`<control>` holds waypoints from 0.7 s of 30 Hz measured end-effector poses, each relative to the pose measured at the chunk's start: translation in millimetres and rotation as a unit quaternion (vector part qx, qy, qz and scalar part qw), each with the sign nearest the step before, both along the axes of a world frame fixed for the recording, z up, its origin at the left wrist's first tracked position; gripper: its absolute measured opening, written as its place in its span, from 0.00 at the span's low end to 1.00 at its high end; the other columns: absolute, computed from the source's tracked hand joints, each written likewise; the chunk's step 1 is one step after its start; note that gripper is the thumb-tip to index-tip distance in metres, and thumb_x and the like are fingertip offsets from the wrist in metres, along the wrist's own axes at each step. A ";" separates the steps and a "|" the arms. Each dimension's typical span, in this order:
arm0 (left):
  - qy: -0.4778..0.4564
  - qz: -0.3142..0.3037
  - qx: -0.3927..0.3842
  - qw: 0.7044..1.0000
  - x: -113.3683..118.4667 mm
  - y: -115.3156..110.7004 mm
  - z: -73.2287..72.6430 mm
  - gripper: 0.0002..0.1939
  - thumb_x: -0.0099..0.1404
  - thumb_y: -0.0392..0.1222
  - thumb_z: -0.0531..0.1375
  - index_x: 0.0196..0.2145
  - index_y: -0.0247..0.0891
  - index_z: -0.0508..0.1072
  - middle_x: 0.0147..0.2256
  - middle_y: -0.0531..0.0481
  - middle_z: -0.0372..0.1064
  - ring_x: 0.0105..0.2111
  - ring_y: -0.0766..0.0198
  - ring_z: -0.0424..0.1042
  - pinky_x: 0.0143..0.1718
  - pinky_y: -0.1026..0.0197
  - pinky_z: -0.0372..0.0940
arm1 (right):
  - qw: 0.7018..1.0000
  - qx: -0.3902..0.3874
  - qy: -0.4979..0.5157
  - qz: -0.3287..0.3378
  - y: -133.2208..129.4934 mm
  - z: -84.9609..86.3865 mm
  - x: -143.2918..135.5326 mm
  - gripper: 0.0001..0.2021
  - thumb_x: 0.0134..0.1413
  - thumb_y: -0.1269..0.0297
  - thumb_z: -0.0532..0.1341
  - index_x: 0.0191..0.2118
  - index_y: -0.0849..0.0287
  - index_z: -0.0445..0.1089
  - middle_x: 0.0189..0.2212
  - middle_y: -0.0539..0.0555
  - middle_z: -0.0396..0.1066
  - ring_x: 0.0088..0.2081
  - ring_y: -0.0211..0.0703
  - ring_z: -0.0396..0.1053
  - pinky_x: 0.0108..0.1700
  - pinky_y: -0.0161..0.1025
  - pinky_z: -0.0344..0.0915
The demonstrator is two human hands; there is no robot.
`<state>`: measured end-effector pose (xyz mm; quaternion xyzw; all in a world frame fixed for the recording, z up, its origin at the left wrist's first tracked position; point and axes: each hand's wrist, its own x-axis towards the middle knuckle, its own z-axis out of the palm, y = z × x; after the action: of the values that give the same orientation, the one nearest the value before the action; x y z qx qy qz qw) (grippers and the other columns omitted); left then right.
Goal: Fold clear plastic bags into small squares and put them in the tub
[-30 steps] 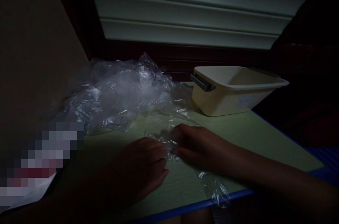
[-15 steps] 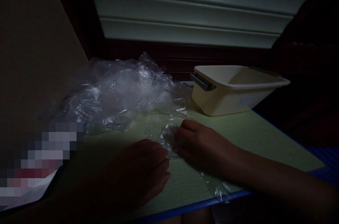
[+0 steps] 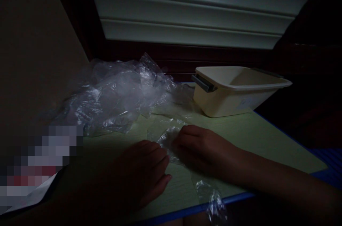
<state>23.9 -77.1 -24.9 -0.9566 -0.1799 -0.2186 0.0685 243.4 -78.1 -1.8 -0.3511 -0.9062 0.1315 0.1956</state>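
Observation:
A crumpled clear plastic bag (image 3: 167, 138) lies on the pale green tabletop in front of me. My right hand (image 3: 199, 147) is closed on its right side, with fingers bent down into the film. At its lower left edge is my left hand (image 3: 149, 171), palm down in deep shadow. The left fingers are curled together against the film, thumb close below them; their undersides are hidden. Under my right wrist, more clear film (image 3: 211, 197) hangs over the table's blue front edge.
A large heap of clear plastic bags (image 3: 114, 94) covers the back left of the table (image 3: 280, 147). A cream plastic bin (image 3: 227, 103) with grey handles stands at the back right. Slatted panels (image 3: 187, 30) rise behind. A blurred-out printed item lies at the left.
My right hand has shifted slightly down, drawing the film with it. More film now hangs over the front edge. My left hand has barely moved.

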 end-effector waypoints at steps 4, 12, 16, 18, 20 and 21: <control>-0.001 -0.011 0.010 1.000 0.7 1.9 -2.5 0.11 0.71 0.34 0.49 0.31 0.37 0.67 0.31 0.49 0.69 0.32 0.60 0.68 0.37 0.58 0.64 | 0.999 0.019 -0.003 0.038 0.1 -3.4 -2.3 0.08 0.60 0.75 0.56 0.37 0.67 0.73 0.33 0.57 0.69 0.32 0.39 0.65 0.33 0.34 0.62; 0.016 0.004 0.001 1.000 1.3 -0.5 -2.2 0.11 0.71 0.35 0.51 0.31 0.37 0.69 0.32 0.48 0.70 0.33 0.59 0.69 0.37 0.57 0.65 | 0.998 0.005 -0.055 -0.017 7.3 -12.2 -4.5 0.07 0.60 0.73 0.57 0.37 0.65 0.73 0.34 0.57 0.69 0.34 0.41 0.66 0.37 0.37 0.63; 0.024 0.002 0.002 1.000 1.3 -0.6 -0.1 0.10 0.70 0.35 0.53 0.30 0.38 0.68 0.32 0.48 0.70 0.33 0.59 0.69 0.38 0.56 0.66 | 0.995 0.000 -0.068 -0.076 14.4 -10.2 -0.5 0.08 0.62 0.72 0.56 0.39 0.65 0.73 0.35 0.58 0.69 0.35 0.42 0.67 0.38 0.38 0.63; 0.032 0.007 -0.005 0.999 1.9 -0.2 1.1 0.08 0.69 0.35 0.54 0.31 0.38 0.68 0.32 0.48 0.70 0.34 0.58 0.70 0.38 0.56 0.66 | 0.993 0.004 -0.068 -0.095 16.8 -10.8 0.9 0.09 0.63 0.71 0.56 0.39 0.65 0.74 0.35 0.58 0.70 0.35 0.42 0.67 0.38 0.38 0.63; 0.043 0.011 -0.013 0.999 2.5 0.4 1.4 0.04 0.67 0.35 0.56 0.32 0.38 0.68 0.33 0.49 0.71 0.34 0.58 0.70 0.39 0.56 0.66 | 0.993 0.004 -0.067 -0.101 17.7 -12.2 1.2 0.09 0.63 0.71 0.55 0.40 0.66 0.74 0.35 0.59 0.70 0.35 0.42 0.67 0.39 0.38 0.64; 0.039 0.012 -0.011 0.999 2.8 0.7 1.3 0.03 0.66 0.34 0.56 0.34 0.37 0.68 0.34 0.48 0.71 0.34 0.58 0.70 0.39 0.56 0.66 | 0.993 0.004 -0.064 -0.102 17.5 -13.0 1.0 0.09 0.63 0.70 0.55 0.40 0.66 0.73 0.35 0.59 0.70 0.36 0.43 0.68 0.39 0.38 0.64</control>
<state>26.8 -76.3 -23.6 -0.9630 -0.1907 -0.1778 0.0675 244.4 -60.5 -14.8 -0.4489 -0.8767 0.0839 0.1510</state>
